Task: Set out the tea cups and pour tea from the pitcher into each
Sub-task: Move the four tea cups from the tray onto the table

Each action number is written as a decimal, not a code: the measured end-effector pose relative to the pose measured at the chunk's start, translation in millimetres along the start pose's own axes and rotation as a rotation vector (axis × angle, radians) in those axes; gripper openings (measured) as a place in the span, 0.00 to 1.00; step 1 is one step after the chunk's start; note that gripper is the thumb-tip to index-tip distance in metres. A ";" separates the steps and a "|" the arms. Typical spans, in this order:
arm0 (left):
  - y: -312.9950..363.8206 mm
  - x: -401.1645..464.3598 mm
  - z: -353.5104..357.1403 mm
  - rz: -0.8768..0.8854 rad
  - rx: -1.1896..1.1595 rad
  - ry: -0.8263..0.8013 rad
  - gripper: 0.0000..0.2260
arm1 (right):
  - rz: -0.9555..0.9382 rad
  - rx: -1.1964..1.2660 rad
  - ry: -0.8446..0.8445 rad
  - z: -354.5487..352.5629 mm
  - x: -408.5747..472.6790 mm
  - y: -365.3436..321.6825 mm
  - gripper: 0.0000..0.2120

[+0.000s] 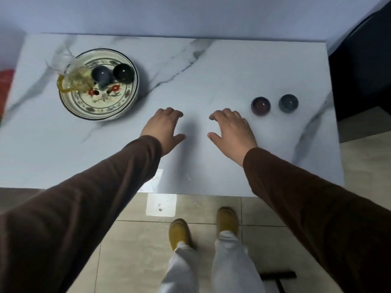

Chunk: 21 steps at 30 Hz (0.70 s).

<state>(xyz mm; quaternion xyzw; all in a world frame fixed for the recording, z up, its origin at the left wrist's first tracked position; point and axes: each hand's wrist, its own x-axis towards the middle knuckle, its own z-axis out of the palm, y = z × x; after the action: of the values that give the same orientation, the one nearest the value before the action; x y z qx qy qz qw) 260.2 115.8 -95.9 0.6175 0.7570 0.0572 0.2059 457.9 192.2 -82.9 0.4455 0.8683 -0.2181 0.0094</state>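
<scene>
A glass pitcher (73, 76) with amber tea and a yellowish handle stands on the left side of a flowered dish (118, 106) at the table's back left. Two dark tea cups share that dish: a blue-grey cup (101, 75) and a black cup (123, 72). On the right side of the table stand a dark red cup (260, 106) and, to its right, a grey-blue cup (288, 103), close together but apart. My left hand (164, 129) and my right hand (231, 129) hover over the middle of the table, fingers spread, holding nothing.
The white marble table (201, 81) stands against a pale wall. A dark object (364, 60) stands past its right edge. A red thing (5, 81) sits at the far left. Tiled floor and my feet in yellow shoes (178, 233) show below the near edge.
</scene>
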 end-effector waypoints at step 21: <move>-210.9 14.8 -65.1 -0.162 -0.034 0.081 0.30 | 0.042 0.195 0.031 67.9 140.5 -180.6 0.23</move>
<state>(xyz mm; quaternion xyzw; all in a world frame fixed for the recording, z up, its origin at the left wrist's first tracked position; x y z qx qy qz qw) 40.9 92.2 -112.2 0.5479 0.8111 0.0782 0.1893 220.6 182.3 -107.1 0.4657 0.8334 -0.2944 -0.0429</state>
